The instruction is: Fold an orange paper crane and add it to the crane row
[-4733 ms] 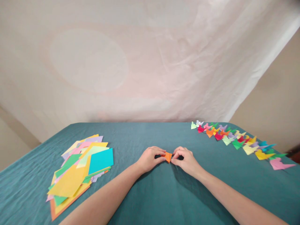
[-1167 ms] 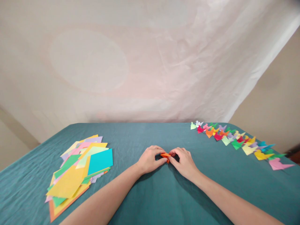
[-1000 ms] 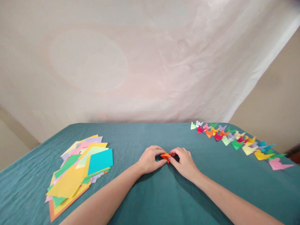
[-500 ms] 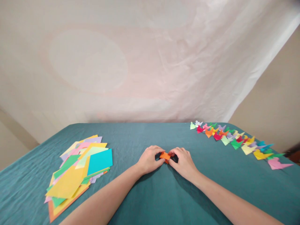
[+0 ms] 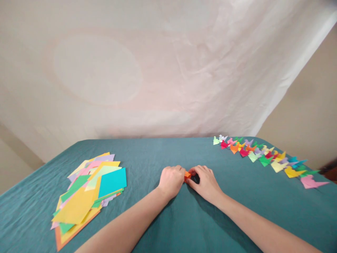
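Orange folded paper (image 5: 187,175): where?
— Between left grip (image 5: 172,181) and right grip (image 5: 206,181), over the surface (image 5: 179,225).
— Grip states?
— Right: thumb and fingers pinched on paper. Left: curled beside it, fingertips hidden; hold cannot be told.
— Nearby?
— Coloured sheets (image 5: 89,193) left of left grip; paper birds (image 5: 265,160) right of right grip.

The orange paper (image 5: 187,175) is partly hidden between left hand (image 5: 171,180) and right hand (image 5: 204,181), its folds too small to tell. Just left of the paper, the left hand's fingertips are out of sight. Nearer than the paper, both arms (image 5: 129,225) are cut off below. Left of the paper, the pile (image 5: 79,207) covers its lower sheets; right of it, the farthest birds (image 5: 253,156) overlap and blur.
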`<state>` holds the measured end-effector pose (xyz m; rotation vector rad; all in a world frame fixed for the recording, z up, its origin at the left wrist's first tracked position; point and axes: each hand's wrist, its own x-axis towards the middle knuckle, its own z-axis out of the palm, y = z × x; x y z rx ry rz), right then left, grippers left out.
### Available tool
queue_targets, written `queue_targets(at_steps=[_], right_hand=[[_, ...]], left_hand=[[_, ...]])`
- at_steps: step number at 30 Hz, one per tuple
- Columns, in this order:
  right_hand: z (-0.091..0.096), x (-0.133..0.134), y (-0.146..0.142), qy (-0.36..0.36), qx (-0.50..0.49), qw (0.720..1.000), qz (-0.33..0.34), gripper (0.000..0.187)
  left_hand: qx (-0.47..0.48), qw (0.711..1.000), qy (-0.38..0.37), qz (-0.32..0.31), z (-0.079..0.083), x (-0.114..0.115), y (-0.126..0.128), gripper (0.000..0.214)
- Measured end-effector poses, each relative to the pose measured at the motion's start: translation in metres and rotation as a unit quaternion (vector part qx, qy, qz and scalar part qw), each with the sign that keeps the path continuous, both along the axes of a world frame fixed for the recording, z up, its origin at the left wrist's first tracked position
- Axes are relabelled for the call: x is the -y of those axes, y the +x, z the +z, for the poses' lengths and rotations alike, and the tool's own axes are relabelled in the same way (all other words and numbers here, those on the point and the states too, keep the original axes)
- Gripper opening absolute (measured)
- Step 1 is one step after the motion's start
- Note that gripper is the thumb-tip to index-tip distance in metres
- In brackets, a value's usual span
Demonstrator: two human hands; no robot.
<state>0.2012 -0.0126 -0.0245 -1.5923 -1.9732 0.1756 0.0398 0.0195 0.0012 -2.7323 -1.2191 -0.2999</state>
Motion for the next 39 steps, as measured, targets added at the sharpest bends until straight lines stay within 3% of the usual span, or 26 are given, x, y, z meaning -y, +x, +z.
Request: queue_targets(at_steps=[11,29,35,39], right_hand=[[0.0028,0.0031,-0.0008,0.003,0.005,1.000,0.003,0.014],[0.0044,0.0033,-0.0024,0.002,0.013,1.000,0.000,0.014],[0.0047,0.0024,-0.0022,0.001,0.015,1.000,0.000,0.015],[0.0051,0.0029,-0.0020,0.004,0.013,1.000,-0.001,0.017]], left_hand=[[-0.033,0.999,0.021,-0.033,-0.0026,0.0062,0.0037,0.010],[0.007,1.000,-0.015,-0.002,-0.0060,-0.0025,0.0069,0.004],[0.025,0.999,-0.029,-0.002,-0.0051,-0.0022,0.0035,0.011],[0.082,0.993,-0.080,0.006,0.0015,-0.0008,-0.0024,0.029]])
